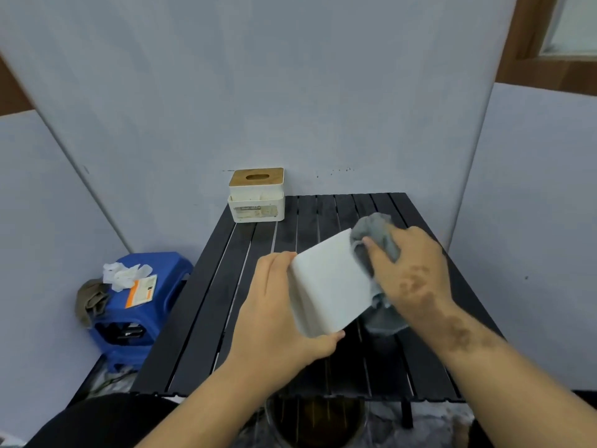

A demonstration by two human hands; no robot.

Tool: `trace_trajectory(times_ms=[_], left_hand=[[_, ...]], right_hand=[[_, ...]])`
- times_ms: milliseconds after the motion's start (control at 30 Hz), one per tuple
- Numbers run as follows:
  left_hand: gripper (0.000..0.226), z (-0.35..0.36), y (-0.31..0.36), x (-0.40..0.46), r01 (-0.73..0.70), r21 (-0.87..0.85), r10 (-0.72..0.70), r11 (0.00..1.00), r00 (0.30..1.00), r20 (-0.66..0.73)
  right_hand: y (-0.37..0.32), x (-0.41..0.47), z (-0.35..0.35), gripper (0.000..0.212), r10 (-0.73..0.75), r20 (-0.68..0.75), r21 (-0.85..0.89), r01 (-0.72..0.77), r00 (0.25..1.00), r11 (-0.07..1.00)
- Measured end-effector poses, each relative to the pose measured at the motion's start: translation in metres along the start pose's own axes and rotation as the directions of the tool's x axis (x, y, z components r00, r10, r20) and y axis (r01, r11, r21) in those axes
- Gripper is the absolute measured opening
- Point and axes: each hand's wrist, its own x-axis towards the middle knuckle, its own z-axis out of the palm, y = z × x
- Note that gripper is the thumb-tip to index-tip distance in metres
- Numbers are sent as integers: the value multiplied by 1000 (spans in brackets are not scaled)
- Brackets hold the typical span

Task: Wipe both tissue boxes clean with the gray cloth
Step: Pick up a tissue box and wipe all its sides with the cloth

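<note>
My left hand (277,305) is at seven o'clock, fingers clamped, thumb underneath. My right hand (410,273) is at three o'clock, fingers bunched closed, forearm angled in.

a tissue box (331,282) is held tilted above the middle of the surface (206,318), left hand (277,321) on its left, right hand (410,273) pressing a cloth (376,234) on its right. a second tissue box (256,195) stands at the far left corner. a stool (139,305) left of the surface carries crumpled tissues (122,274).
</note>
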Motion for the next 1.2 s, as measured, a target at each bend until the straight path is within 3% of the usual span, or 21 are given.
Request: trace_trajectory(times_ms=[133, 200, 300, 400, 500, 567, 633, 733, 800, 933, 1033, 1133, 1200], left_hand=[[80, -1, -7, 3, 61, -96, -66, 993, 997, -48], [87, 0, -13, 5, 69, -121, -76, 990, 996, -50], [102, 0, -16, 4, 94, -130, -99, 987, 994, -35], [101, 1, -14, 3, 97, -130, -100, 987, 995, -15], [99, 1, -17, 3, 105, -176, -112, 979, 993, -31], [98, 1, -19, 4, 107, -197, -117, 975, 992, -38], [100, 0, -18, 4, 98, -194, -109, 976, 993, -43], [101, -2, -14, 4, 101, -161, -107, 982, 994, -30], [102, -1, -13, 3, 102, -147, -107, 984, 994, -27], [98, -3, -15, 4, 120, -211, -132, 970, 990, -44], [99, -5, -19, 5, 126, -204, -136, 971, 990, -38], [98, -7, -22, 5, 123, -156, -131, 980, 991, -37], [98, -7, -22, 5, 123, -139, -129, 983, 991, -32]], right_hand=[[-40, -51, 17, 47, -386, 49, 45, 384, 921, 922], [-31, -42, 14, 44, -377, 65, 73, 372, 924, 925], [6, -4, -3, 20, -119, 40, 54, 117, 992, 992], [12, -4, -5, 23, -11, 29, 46, 10, 1000, 999], [-19, -44, 13, 38, -314, -8, 60, 314, 950, 948], [-24, -54, 15, 49, -409, 67, 121, 399, 910, 909], [-11, -39, 10, 47, -369, 52, 125, 360, 928, 924], [21, -11, -5, 29, -91, 0, 78, 91, 996, 993], [25, -11, -4, 28, 0, -16, 57, 1, 1000, 998], [-11, -51, 14, 44, -368, -9, 144, 365, 930, 920], [-5, -50, 10, 49, -484, 65, 152, 471, 873, 869], [24, -23, -1, 33, -241, -4, 153, 239, 971, 959], [35, -13, -3, 22, -73, -20, 106, 75, 997, 992]])
